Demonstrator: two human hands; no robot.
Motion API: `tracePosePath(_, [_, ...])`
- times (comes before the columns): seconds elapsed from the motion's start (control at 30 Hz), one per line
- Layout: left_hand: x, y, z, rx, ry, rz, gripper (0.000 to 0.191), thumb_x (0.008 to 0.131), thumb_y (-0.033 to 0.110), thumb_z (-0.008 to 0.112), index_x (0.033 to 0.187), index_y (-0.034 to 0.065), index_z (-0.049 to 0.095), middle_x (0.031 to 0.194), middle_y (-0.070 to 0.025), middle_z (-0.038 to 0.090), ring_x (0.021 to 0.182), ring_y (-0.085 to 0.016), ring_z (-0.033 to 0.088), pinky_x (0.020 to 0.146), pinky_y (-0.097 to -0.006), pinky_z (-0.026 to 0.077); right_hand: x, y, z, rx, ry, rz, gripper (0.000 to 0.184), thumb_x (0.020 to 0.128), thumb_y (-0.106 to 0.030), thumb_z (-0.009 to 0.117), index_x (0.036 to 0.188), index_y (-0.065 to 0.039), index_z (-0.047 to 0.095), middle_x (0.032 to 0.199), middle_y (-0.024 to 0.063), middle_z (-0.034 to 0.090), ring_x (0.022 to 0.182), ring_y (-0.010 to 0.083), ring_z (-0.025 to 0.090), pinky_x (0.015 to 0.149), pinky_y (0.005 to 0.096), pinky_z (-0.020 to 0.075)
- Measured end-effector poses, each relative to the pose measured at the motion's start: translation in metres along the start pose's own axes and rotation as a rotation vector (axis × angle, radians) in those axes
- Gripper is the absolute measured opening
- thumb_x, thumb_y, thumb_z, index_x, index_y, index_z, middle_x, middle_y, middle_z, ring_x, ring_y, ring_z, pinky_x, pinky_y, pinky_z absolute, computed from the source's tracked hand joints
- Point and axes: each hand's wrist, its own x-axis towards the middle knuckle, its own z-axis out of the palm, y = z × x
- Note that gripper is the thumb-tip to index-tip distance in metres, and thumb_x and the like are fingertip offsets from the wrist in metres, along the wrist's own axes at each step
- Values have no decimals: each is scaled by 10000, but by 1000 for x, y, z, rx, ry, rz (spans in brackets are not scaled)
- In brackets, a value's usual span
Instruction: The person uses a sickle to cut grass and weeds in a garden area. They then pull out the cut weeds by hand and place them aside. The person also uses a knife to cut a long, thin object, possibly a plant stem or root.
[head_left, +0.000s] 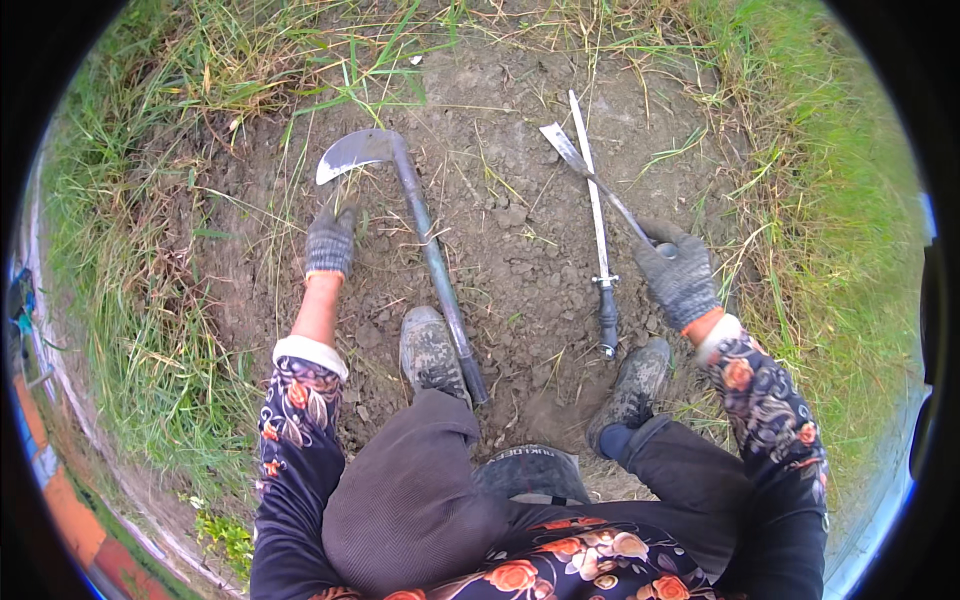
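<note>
My left hand (330, 238), in a grey knitted glove, is low over the soil just below the curved blade of a long-handled sickle (427, 232). Its fingers are blurred among thin grass strands, so whether they grip any is unclear. The sickle lies on the ground, its shaft running down beside my left shoe. In a matching glove, my right hand (675, 270) grips a slim metal hand tool (616, 204) with a flared flat blade. That tool crosses over a sharpening steel (592, 187) with a dark handle, which lies on the soil.
Bare, crumbly soil (510, 247) lies before me, bordered by grass on the left (142, 360) and right (840, 285). My left shoe (431, 349) and right shoe (634, 386) flank the lower ends of the tools. A dark object bearing writing (529, 472) sits between my legs.
</note>
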Motion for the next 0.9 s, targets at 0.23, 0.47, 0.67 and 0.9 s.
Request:
tracePosePath(0.23, [-82,-25,11,306,149,76,252,801,199,538,1008,57,566,857,-197,604,784,-356,588,696,-432,470,-8,23,31,157,135,-14,370,738,-217,632,1051,-23,601,842,208,630,772,244,624,710,323,479])
tracePosePath(0.47, [-101,-22,12,480,30,105,277,704,96,553,980,99,562,823,-140,580,762,-314,567,680,-423,460,27,19,58,64,215,-230,381,739,-236,532,1073,-63,593,761,118,627,656,189,603,604,293,474])
tracePosePath(0.67, [-103,-36,16,406,89,191,331,684,81,543,1014,87,559,875,-138,575,817,-316,555,697,-415,461,-39,51,70,135,163,-95,379,775,-164,562,1141,-67,560,808,96,637,691,133,584,635,264,465])
tracePosePath(0.9, [-103,-43,19,367,127,240,313,682,74,533,994,85,551,854,-152,559,764,-329,545,667,-433,446,-3,46,44,49,102,-154,352,764,-180,589,1096,-61,588,826,134,651,691,180,616,628,292,480])
